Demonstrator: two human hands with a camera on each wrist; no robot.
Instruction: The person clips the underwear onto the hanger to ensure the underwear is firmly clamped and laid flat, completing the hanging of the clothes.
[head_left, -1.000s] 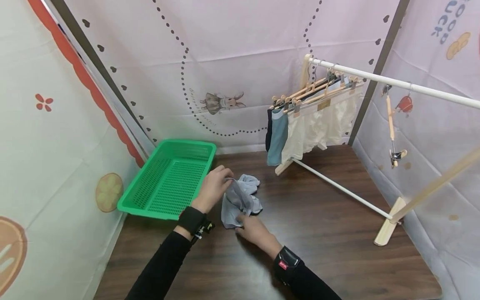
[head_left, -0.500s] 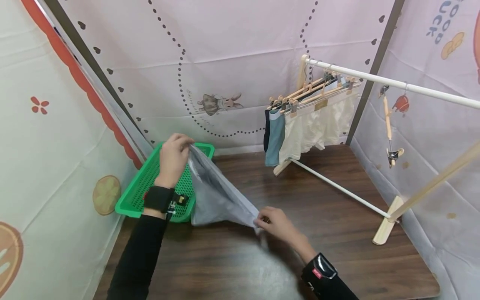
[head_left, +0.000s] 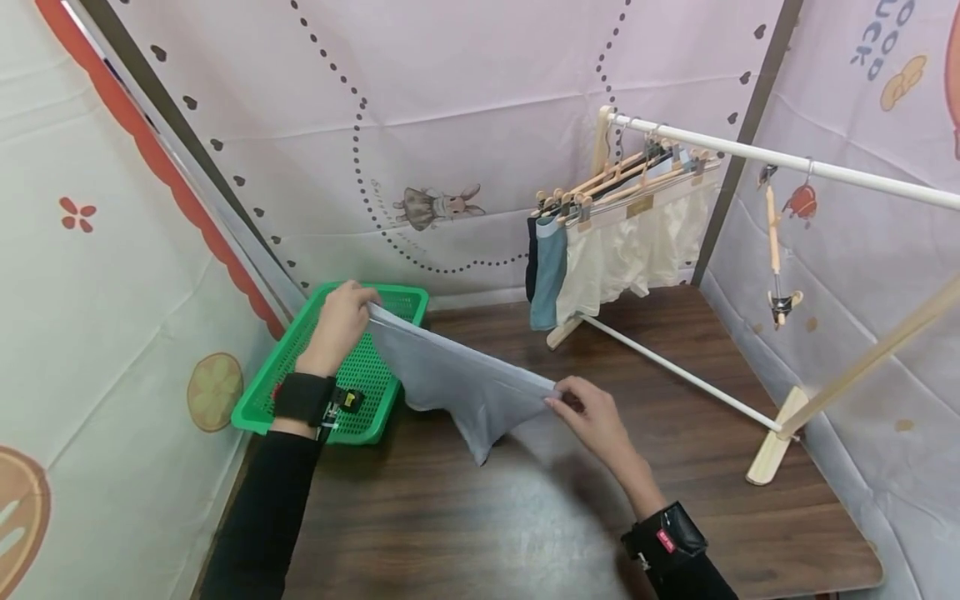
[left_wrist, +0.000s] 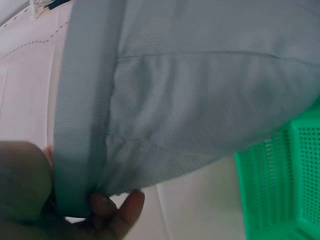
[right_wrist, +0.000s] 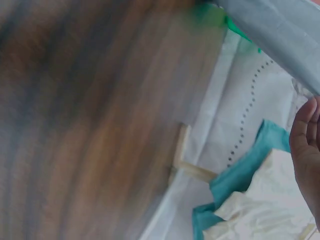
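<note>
A grey pair of shorts [head_left: 457, 379] is stretched in the air between both hands, above the brown table [head_left: 675, 467]. My left hand [head_left: 341, 321] pinches one end of its waistband over the green basket [head_left: 296, 375]. My right hand [head_left: 592, 412] pinches the other end lower down, near the table's middle. In the left wrist view the grey waistband [left_wrist: 80, 110] runs down into my fingers [left_wrist: 117, 210], with the green basket [left_wrist: 280, 180] at the right. The right wrist view shows a corner of the grey cloth [right_wrist: 280, 35] and my fingers [right_wrist: 306, 150].
A wooden drying rack with a white rail [head_left: 787, 162] stands at the right; cream and teal garments [head_left: 600, 250] hang on wooden hangers at its far end. One bare clip hanger [head_left: 776, 250] hangs further along. Fabric walls close in on the left, back and right.
The shorts lay bunched on the table one second ago. Both hands lifted them and pulled apart, the left toward the basket, the right rightward, so the cloth now hangs spread.
</note>
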